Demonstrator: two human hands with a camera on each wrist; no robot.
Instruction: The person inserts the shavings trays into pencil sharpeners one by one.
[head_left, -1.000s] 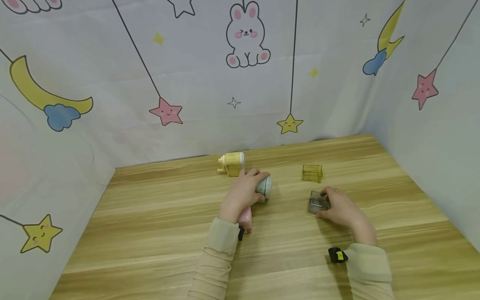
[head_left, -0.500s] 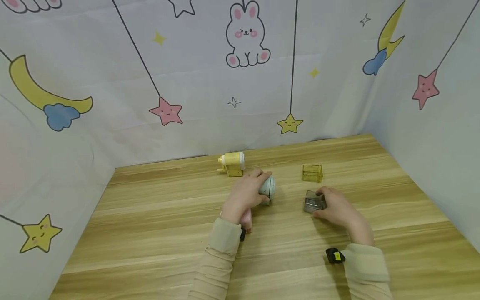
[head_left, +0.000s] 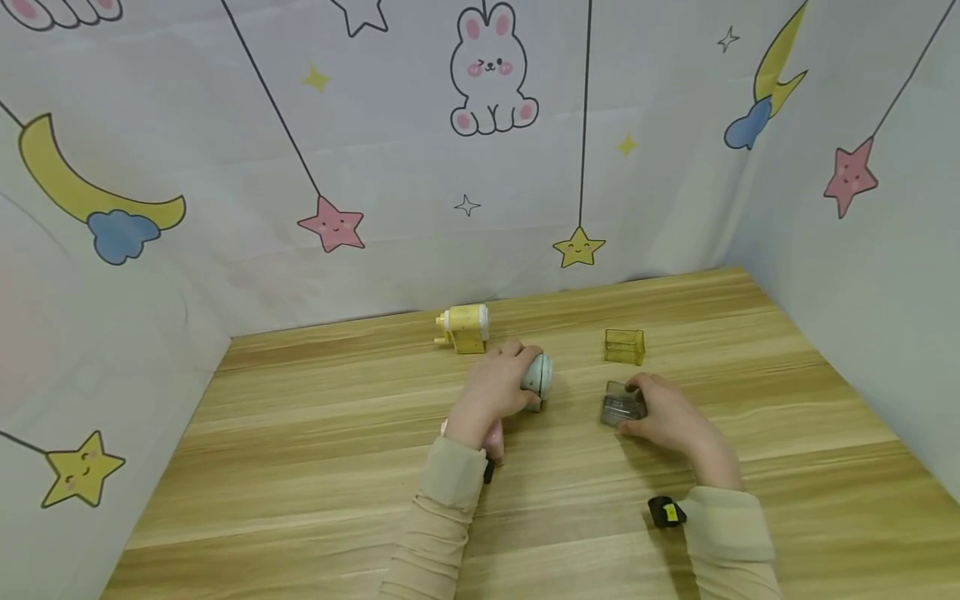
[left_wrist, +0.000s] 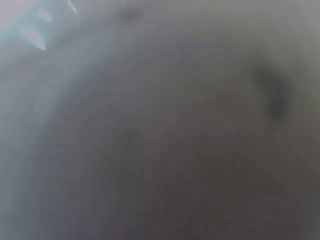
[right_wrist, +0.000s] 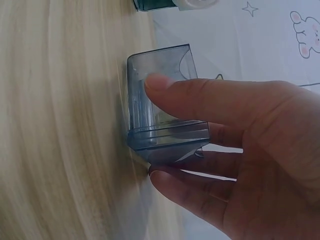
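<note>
My left hand (head_left: 491,390) grips a pale green crank pencil sharpener (head_left: 537,377), with its round end turned right. Part of the sharpener is hidden under the fingers. Across a small gap to the right, my right hand (head_left: 670,418) pinches a clear grey shavings box (head_left: 619,407) between thumb and fingers. In the right wrist view the box (right_wrist: 145,115) stands close to the tabletop, its thin walls and ridged edge visible. The left wrist view is only a dark blur.
A yellow crank pencil sharpener (head_left: 467,327) stands at the back, near the patterned cloth wall (head_left: 420,267). Behind the right hand lies a clear yellow box (head_left: 624,347). Something pink (head_left: 495,442) sits partly hidden beside the left wrist.
My right hand has shifted left with the grey box, towards the green sharpener. The left hand and the sharpener have moved slightly right.
</note>
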